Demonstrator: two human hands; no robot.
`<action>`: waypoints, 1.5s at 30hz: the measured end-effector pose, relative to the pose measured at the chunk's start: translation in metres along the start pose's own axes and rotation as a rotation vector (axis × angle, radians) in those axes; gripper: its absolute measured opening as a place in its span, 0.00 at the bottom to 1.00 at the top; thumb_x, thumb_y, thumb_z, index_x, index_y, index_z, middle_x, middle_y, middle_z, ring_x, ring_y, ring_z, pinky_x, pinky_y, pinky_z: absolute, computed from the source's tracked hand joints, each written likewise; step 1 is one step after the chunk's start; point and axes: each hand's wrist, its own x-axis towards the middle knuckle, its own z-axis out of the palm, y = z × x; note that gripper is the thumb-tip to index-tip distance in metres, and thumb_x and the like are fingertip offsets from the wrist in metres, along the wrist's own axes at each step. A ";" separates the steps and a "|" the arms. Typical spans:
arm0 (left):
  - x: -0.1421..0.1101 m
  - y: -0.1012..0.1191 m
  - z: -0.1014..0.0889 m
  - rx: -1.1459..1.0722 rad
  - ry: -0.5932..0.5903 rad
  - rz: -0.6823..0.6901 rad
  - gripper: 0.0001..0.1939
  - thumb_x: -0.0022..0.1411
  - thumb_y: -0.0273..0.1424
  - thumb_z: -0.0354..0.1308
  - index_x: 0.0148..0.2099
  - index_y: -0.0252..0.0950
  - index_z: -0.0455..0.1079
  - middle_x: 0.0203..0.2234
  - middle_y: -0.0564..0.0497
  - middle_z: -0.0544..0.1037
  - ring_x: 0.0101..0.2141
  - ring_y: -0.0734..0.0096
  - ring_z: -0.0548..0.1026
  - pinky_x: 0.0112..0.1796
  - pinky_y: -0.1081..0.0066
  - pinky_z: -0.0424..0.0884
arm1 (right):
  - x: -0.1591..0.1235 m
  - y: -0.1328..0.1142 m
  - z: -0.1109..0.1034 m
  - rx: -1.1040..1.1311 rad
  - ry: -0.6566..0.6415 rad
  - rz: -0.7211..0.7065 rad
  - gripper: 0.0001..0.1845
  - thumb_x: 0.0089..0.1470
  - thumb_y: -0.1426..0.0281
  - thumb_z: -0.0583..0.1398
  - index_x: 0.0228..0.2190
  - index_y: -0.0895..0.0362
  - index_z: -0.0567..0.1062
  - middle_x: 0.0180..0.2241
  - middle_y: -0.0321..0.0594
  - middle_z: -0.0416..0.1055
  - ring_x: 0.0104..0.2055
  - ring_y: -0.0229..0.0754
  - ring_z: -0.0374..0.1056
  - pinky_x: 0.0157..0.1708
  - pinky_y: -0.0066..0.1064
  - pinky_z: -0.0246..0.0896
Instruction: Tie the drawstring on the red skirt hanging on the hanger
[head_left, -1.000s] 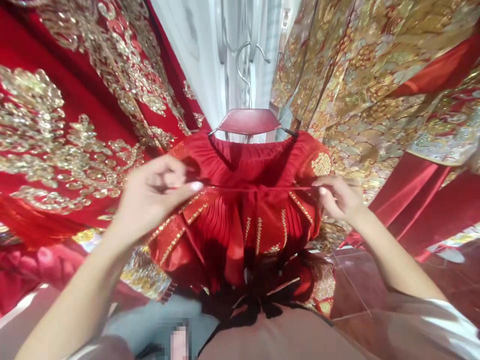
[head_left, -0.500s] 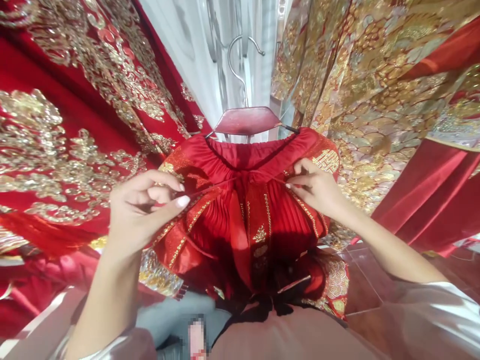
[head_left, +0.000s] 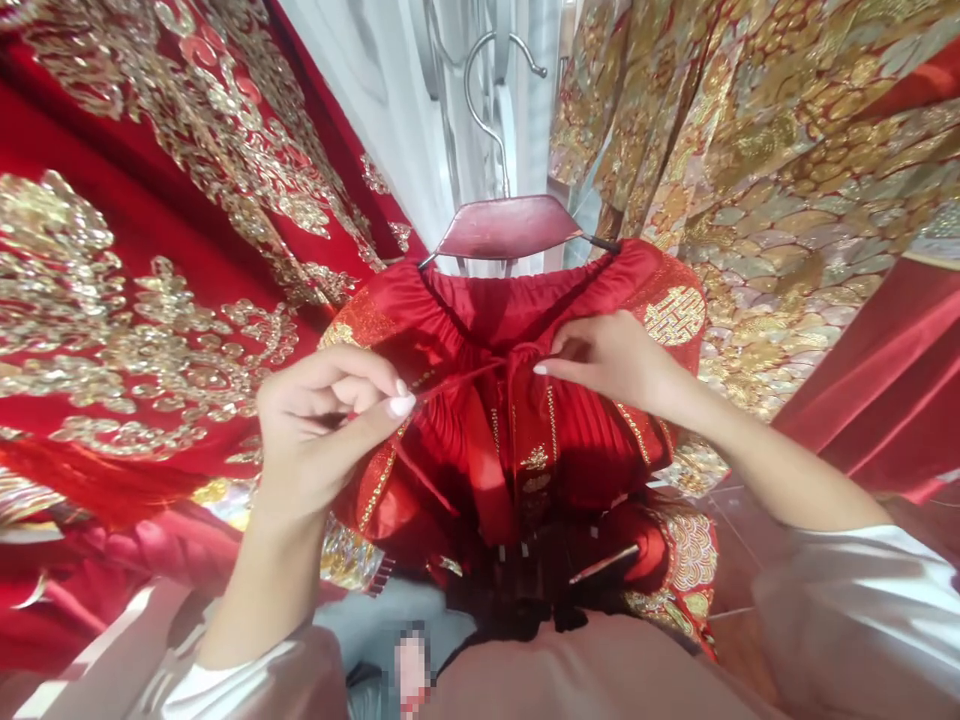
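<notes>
Gold-patterned cloth [head_left: 750, 220] hangs beside the red garment [head_left: 592, 425]; my left grip [head_left: 322, 405] pinches its cord [head_left: 459, 379], my right grip [head_left: 630, 365] likewise.

Bare hands: two, left hand [head_left: 330, 420] and right hand [head_left: 622, 365]. Sleeves [head_left: 862, 600]: two. Hanger [head_left: 510, 228]: one, with one metal hook [head_left: 480, 120]. Red pleated garment [head_left: 450, 430]: one, below the hanger's lower edge. Gold emblem [head_left: 673, 315], garment's upper right: one. Red cord [head_left: 459, 380]: strand count unclear.

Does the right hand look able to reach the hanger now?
Probably yes: nothing visible blocks the way from the right hand to the hanger, though this hand seems occupied with the red cord.
</notes>
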 end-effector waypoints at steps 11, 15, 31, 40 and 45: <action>0.008 -0.006 -0.009 -0.034 0.105 -0.029 0.06 0.48 0.23 0.67 0.28 0.33 0.71 0.10 0.61 0.58 0.13 0.84 0.53 0.16 0.79 0.50 | 0.005 -0.002 0.003 1.151 -0.178 0.386 0.08 0.41 0.76 0.63 0.22 0.61 0.67 0.24 0.45 0.73 0.26 0.40 0.74 0.11 0.18 0.47; 0.010 -0.005 -0.007 -0.012 0.109 -0.036 0.10 0.46 0.24 0.69 0.30 0.33 0.70 0.10 0.63 0.56 0.12 0.86 0.50 0.15 0.79 0.48 | 0.005 -0.011 -0.001 1.291 -0.219 0.475 0.08 0.46 0.76 0.62 0.21 0.62 0.67 0.17 0.34 0.64 0.15 0.27 0.60 0.12 0.17 0.51; 0.034 -0.010 -0.053 0.539 -0.185 -0.094 0.07 0.38 0.20 0.62 0.20 0.39 0.76 0.15 0.56 0.73 0.15 0.79 0.59 0.20 0.76 0.50 | 0.005 0.053 -0.030 0.765 -0.314 0.311 0.13 0.47 0.64 0.65 0.21 0.59 0.73 0.10 0.28 0.55 0.10 0.25 0.44 0.08 0.21 0.35; 0.050 -0.040 0.013 0.754 0.689 0.175 0.05 0.46 0.25 0.67 0.30 0.34 0.77 0.18 0.56 0.58 0.22 0.75 0.50 0.25 0.71 0.43 | 0.006 0.018 -0.019 0.890 -0.241 -0.017 0.14 0.46 0.64 0.64 0.35 0.59 0.79 0.09 0.24 0.56 0.10 0.25 0.46 0.10 0.19 0.39; 0.054 -0.041 0.058 0.228 0.324 0.012 0.12 0.55 0.26 0.59 0.20 0.33 0.69 0.13 0.58 0.57 0.18 0.79 0.52 0.22 0.73 0.48 | 0.014 0.000 0.004 0.837 0.038 -0.080 0.17 0.50 0.65 0.62 0.41 0.59 0.77 0.11 0.25 0.58 0.13 0.26 0.52 0.14 0.19 0.46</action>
